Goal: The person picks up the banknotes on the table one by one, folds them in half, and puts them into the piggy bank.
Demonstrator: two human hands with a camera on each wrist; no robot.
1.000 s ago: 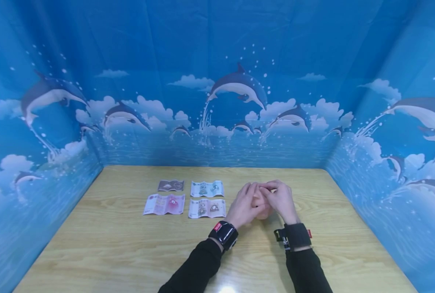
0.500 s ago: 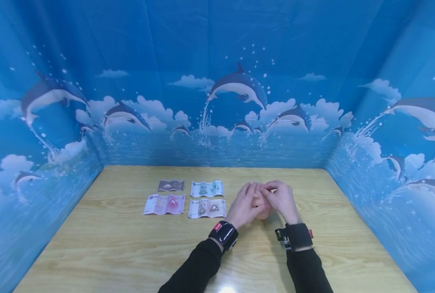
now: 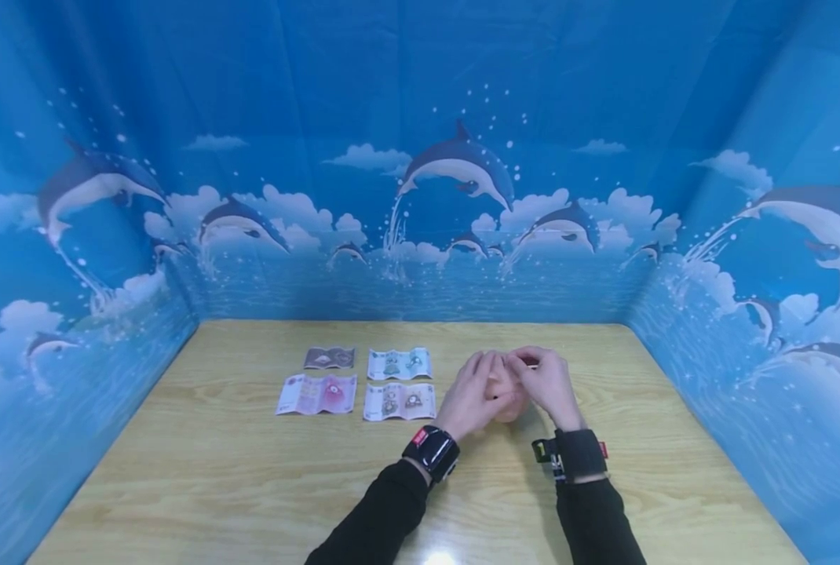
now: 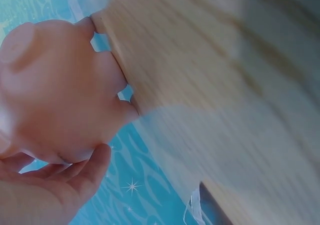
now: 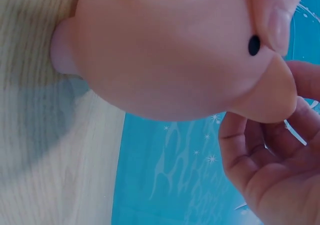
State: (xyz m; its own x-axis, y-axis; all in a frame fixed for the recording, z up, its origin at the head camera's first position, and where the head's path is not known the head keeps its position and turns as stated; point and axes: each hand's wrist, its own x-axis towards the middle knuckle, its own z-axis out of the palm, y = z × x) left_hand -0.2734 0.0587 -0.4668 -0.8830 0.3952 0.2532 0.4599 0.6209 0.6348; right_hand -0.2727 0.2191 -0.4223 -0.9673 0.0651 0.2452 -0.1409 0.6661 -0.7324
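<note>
A pink piggy bank [image 3: 503,386] stands on the wooden table [image 3: 363,486], right of centre, partly hidden by both hands. My left hand [image 3: 468,399] holds it from the left, fingers over its top and thumb along its near side. In the left wrist view that hand [image 4: 55,185] lies along the pig's body [image 4: 55,95]. Curled fingers of my right hand [image 3: 543,384] come down at the pig's top right. The right wrist view has this hand [image 5: 280,170] right at an ear [image 5: 275,97], close to a black eye [image 5: 254,45]. I cannot tell what the hidden right fingertips pinch.
Left of the pig, banknotes lie in two rows: a brown note [image 3: 330,358] and a green note [image 3: 399,363] behind, a pink note [image 3: 317,394] and a pale purple note [image 3: 399,401] in front. A blue dolphin curtain [image 3: 420,275] stands around the table's back and sides.
The right hand's knuckles have lifted slightly, and a gap shows between its thumb and fingers. The left hand, piggy bank and banknotes stay in place; the head view shifts a little.
</note>
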